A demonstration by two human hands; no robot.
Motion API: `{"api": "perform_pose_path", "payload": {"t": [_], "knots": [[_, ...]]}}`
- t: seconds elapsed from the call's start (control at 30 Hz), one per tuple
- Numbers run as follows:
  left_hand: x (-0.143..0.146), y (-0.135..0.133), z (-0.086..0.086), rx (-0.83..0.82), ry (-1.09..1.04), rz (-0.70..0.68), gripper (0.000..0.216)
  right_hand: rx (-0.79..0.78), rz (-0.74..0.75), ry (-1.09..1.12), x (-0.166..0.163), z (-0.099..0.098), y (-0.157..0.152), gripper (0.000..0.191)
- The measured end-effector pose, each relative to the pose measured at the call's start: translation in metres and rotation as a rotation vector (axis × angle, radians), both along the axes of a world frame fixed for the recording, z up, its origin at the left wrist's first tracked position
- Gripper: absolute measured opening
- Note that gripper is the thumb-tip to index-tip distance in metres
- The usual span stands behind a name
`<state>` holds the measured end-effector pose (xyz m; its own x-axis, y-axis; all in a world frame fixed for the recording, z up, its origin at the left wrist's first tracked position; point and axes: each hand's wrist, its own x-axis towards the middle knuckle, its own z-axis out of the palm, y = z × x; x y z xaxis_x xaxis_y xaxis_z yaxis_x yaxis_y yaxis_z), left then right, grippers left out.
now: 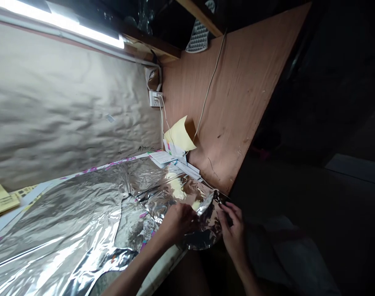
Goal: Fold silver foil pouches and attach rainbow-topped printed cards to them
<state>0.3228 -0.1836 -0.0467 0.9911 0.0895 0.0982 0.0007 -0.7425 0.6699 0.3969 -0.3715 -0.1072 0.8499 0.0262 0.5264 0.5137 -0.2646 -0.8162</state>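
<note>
A shiny silver foil sheet (91, 193) covers much of the table, with a crumpled, lifted part at its right end, by the table corner. My left hand (179, 220) is closed over this part, its fingers curled down and mostly hidden, so what it grips does not show. To the right, my right hand (232, 222) pinches the foil's edge between thumb and fingers. The foil stands up in a wrinkled fold between the two hands and hangs past the table's front edge below them. A torn gap left of my left hand bares a worn, stained surface (132, 222).
Papers (172, 160) and a curled yellow sheet (179, 135) lie in the back corner under cables from a wall socket (156, 98). A wooden panel (221, 111) rises at the right. Yellow printed papers (2, 199) sit far left. A tube light (67, 24) hangs above.
</note>
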Motion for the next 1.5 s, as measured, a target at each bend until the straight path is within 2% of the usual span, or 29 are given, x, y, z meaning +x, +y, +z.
{"api": "perform_pose_path", "payload": {"t": [0.1, 0.17, 0.27, 0.37, 0.47, 0.53, 0.63, 0.8, 0.97, 1.03, 1.1, 1.17, 1.27, 1.33, 1.4, 1.5], "knots": [[-0.01, -0.005, 0.006, -0.025, -0.018, -0.041, 0.024, -0.164, 0.233, 0.073, 0.003, 0.018, 0.013, 0.045], [-0.016, -0.004, 0.014, -0.049, -0.033, -0.02, 0.03, -0.29, 0.212, 0.022, 0.002, 0.029, 0.026, 0.043], [-0.023, 0.007, 0.033, -0.085, -0.083, 0.127, 0.047, -0.385, 0.165, -0.115, -0.008, 0.041, 0.049, 0.036], [-0.027, 0.026, 0.055, -0.113, -0.093, 0.216, 0.046, -0.518, 0.324, -0.309, -0.028, 0.05, 0.076, 0.025], [-0.031, 0.048, 0.064, -0.11, -0.038, 0.268, 0.038, -0.596, 0.533, -0.525, -0.043, 0.058, 0.101, 0.024], [-0.034, 0.064, 0.062, -0.149, -0.029, 0.327, 0.038, -0.578, 0.617, -0.566, -0.046, 0.063, 0.112, 0.03], [-0.042, 0.081, 0.053, -0.29, -0.013, 0.348, 0.045, -0.479, 0.635, -0.448, -0.044, 0.066, 0.117, 0.034], [-0.051, 0.082, 0.038, -0.562, 0.131, 0.196, 0.06, -0.351, 0.598, -0.296, -0.043, 0.057, 0.112, 0.032], [-0.044, 0.08, 0.023, -0.643, 0.066, 0.135, 0.061, -0.287, 0.659, -0.068, -0.04, 0.057, 0.102, 0.037], [-0.042, 0.085, 0.023, -0.637, 0.03, 0.14, 0.061, -0.215, 0.626, 0.025, -0.032, 0.058, 0.093, 0.039], [-0.044, 0.093, 0.029, -0.609, -0.012, 0.152, 0.059, -0.178, 0.492, 0.01, -0.021, 0.055, 0.08, 0.039], [-0.051, 0.104, 0.041, -0.566, -0.065, 0.16, 0.055, -0.183, 0.308, -0.049, -0.006, 0.046, 0.063, 0.041], [-0.07, 0.132, 0.067, -0.43, -0.162, 0.226, 0.05, -0.24, 0.091, -0.042, 0.019, 0.02, 0.033, 0.046], [-0.089, 0.156, 0.082, -0.378, -0.213, 0.351, 0.051, -0.298, 0.036, 0.013, 0.033, 0.003, 0.013, 0.042], [-0.111, 0.181, 0.09, -0.388, -0.21, 0.478, 0.05, -0.301, 0.032, 0.022, 0.04, -0.006, 0.0, 0.037], [-0.144, 0.209, 0.086, -0.383, -0.073, 0.519, 0.044, -0.278, 0.046, -0.12, 0.034, 0.006, 0.002, 0.053]]}}
